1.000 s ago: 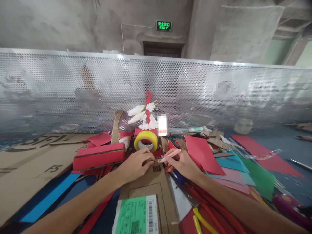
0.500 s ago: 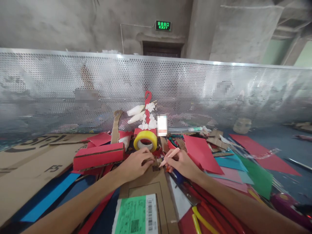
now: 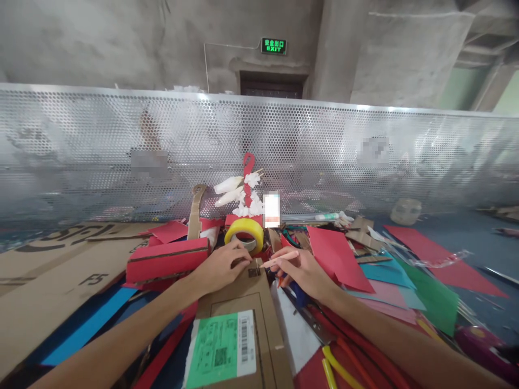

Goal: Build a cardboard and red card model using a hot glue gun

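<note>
A long brown cardboard piece (image 3: 239, 303) lies in front of me, with drawn dark lines and a green and white label (image 3: 221, 346) on its near part. My left hand (image 3: 225, 266) is closed at its far left edge, thumb and fingers pinching the cardboard. A pale pink pen (image 3: 284, 258) is gripped in my right hand (image 3: 302, 273), its tip pointing left at the cardboard's far end beside a small dark printed mark. Whether the tip touches is hard to tell. Just beyond my hands stands a yellow tape roll (image 3: 255, 232).
Left are a red-covered block (image 3: 166, 260) and a large cardboard sheet (image 3: 73, 270). Right are red paper (image 3: 340, 259), coloured sheets (image 3: 432, 300), scissors (image 3: 314, 321) and a purple tool (image 3: 478, 346). A white flower craft (image 3: 247, 202) stands before the perforated metal screen (image 3: 316, 146).
The cardboard has turned slightly and shifted a little away from me. The pen now lies flatter, its tip nearer the cardboard's far edge. My left hand has moved slightly left.
</note>
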A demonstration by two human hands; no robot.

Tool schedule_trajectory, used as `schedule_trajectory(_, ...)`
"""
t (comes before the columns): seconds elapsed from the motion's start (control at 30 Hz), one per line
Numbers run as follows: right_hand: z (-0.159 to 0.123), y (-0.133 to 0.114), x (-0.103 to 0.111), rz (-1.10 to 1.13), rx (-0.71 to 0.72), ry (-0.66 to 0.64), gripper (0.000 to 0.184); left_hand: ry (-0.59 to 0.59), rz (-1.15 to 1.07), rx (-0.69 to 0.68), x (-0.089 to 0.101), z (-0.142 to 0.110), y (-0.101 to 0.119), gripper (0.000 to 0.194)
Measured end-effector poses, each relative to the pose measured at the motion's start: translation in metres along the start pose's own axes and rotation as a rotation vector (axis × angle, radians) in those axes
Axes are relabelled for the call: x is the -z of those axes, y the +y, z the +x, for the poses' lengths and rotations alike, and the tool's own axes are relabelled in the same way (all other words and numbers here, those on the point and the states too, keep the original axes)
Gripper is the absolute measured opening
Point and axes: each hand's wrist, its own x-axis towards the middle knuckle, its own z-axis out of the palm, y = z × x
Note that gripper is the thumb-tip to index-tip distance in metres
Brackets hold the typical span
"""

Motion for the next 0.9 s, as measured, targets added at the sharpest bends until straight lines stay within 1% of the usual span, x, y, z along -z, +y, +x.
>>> schedule_trajectory(0.27,0.0019,0.0034,0.0013,-0.03,-0.014,-0.008,0.033,-0.007,0.001,0.005,-0.0013,-0.0004,0.0014,0.02)
schedule_trajectory(0.5,0.0009,0.0025,0.0012,-0.013,-0.016,-0.022,0.031,-0.012,0.002,0.001,0.0002,0.0006,0.0018,0.022)
schedule_trajectory(0.6,0.0013,0.0033,0.0013,-0.01,-0.031,-0.008,0.031,-0.017,0.003,0.008,0.0006,0.0005,0.0027,0.021)
schedule_trajectory(0.9,0.0017,0.0062,0.0024,0.019,-0.047,-0.023,0.029,-0.012,0.018,0.014,-0.0023,0.0003,-0.0001,0.022)
